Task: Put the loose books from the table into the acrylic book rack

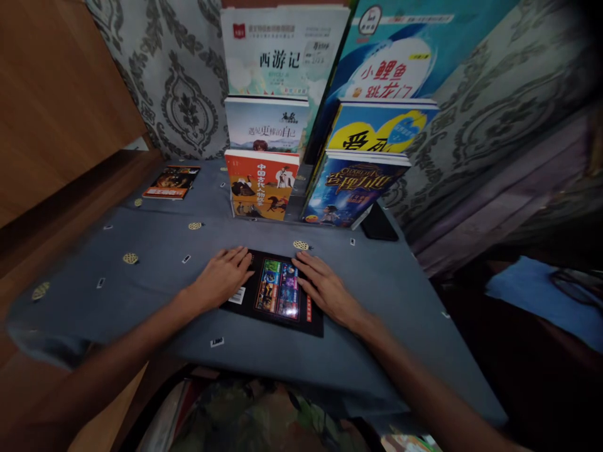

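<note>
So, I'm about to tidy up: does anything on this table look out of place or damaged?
Mildly, yes: one small book lies by itself on the left of the table, apart from the standing books. The black book under the left hand and right hand shows no obvious damage; I see no spills.

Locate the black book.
In the head view, the black book lies flat on the tablecloth just below centre, partly under the left hand and right hand, in front of the standing books.

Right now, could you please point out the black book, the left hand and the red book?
Black book point(277, 294): head view, its back cover.
Left hand point(224, 277): head view, back of the hand.
Red book point(262, 188): head view, its cover.
</note>
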`<state>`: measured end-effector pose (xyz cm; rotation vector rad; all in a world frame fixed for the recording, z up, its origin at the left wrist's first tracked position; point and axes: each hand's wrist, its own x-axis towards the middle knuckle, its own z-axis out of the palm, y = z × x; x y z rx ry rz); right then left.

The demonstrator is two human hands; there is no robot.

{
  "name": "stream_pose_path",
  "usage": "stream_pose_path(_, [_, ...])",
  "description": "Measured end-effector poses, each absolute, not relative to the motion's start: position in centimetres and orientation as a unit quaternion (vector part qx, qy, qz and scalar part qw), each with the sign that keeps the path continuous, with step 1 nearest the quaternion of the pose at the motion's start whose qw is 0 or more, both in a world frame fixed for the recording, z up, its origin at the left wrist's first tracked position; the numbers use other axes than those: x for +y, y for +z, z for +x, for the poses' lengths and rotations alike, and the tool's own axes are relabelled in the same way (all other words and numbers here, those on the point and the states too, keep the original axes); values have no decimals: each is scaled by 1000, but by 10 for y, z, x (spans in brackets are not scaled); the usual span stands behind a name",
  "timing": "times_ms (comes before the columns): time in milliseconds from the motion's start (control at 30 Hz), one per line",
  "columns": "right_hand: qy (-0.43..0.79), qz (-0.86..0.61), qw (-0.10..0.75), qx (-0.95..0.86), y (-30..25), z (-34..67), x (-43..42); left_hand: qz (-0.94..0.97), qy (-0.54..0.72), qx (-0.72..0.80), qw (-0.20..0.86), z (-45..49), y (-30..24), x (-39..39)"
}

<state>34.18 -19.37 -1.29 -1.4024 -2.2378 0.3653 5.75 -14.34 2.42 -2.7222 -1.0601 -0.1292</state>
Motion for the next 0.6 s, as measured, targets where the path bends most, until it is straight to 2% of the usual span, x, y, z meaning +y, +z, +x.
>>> stream_pose_path(233, [126, -511, 245, -814, -14, 340, -195, -970, -65, -223, 68, 80, 29, -193])
stream_pose_path(433, [100, -524, 247, -809, -8, 338, -199, -971, -58, -180, 148, 88, 24, -201])
stream_pose_path(600, [138, -522, 303, -785, 3, 343, -202, -965, -100, -130, 207, 80, 32, -202])
